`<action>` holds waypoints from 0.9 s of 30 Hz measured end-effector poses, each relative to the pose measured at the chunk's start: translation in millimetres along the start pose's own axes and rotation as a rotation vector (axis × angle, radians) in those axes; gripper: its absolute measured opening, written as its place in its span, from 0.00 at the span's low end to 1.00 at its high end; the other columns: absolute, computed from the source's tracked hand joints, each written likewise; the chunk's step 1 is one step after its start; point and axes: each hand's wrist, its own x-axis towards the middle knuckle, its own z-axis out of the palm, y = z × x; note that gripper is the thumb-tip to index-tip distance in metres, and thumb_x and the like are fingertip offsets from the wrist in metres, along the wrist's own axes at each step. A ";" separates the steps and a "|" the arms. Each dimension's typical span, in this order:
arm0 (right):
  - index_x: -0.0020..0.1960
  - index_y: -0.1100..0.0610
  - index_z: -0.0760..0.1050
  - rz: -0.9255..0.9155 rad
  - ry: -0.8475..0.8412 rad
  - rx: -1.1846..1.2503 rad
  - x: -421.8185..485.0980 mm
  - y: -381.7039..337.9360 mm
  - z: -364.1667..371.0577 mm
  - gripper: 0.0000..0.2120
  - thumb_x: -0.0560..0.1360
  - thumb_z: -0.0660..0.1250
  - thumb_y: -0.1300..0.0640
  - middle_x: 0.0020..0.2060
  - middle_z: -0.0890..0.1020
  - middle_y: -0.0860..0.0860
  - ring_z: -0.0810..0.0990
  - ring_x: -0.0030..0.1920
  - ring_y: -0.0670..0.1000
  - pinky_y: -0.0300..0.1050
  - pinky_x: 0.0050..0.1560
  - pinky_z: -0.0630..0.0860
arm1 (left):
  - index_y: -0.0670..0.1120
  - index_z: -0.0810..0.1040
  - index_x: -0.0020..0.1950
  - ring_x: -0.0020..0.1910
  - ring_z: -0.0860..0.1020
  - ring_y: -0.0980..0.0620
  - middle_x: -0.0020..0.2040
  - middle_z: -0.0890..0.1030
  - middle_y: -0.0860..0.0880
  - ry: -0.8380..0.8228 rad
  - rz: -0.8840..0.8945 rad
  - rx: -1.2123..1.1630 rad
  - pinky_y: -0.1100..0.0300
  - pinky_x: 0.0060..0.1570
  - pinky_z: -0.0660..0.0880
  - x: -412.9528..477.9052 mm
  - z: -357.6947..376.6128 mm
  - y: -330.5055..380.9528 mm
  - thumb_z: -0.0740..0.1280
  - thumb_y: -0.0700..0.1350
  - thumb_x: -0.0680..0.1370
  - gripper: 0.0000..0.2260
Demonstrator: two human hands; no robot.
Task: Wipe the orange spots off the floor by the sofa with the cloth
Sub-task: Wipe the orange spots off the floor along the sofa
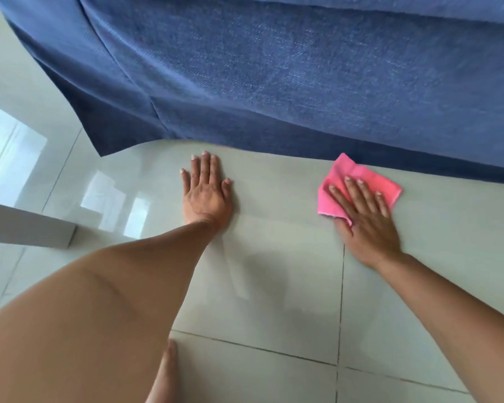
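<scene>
A pink cloth (364, 177) lies flat on the pale tiled floor (274, 271), close to the lower edge of the blue sofa (303, 82). My right hand (367, 222) presses down on the cloth with fingers spread, covering its near half. My left hand (207, 193) rests palm down on the bare tile to the left, fingers together, holding nothing. No orange spots show on the visible floor; whatever lies under the cloth is hidden.
The sofa's blue fabric skirt hangs to the floor across the top of the view, with a corner ending at the left (105, 152). A white furniture edge (26, 228) juts in from the left. Dark grout lines (341, 301) cross the tiles.
</scene>
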 end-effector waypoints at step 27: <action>0.79 0.45 0.45 -0.151 -0.046 0.005 48.2 -137.7 -3.5 0.33 0.74 0.41 0.43 0.80 0.48 0.51 0.47 0.79 0.56 0.59 0.77 0.44 | 0.45 0.46 0.81 0.80 0.42 0.46 0.82 0.46 0.47 -0.080 -0.007 -0.017 0.47 0.77 0.39 5.9 -0.5 1.7 0.43 0.49 0.83 0.26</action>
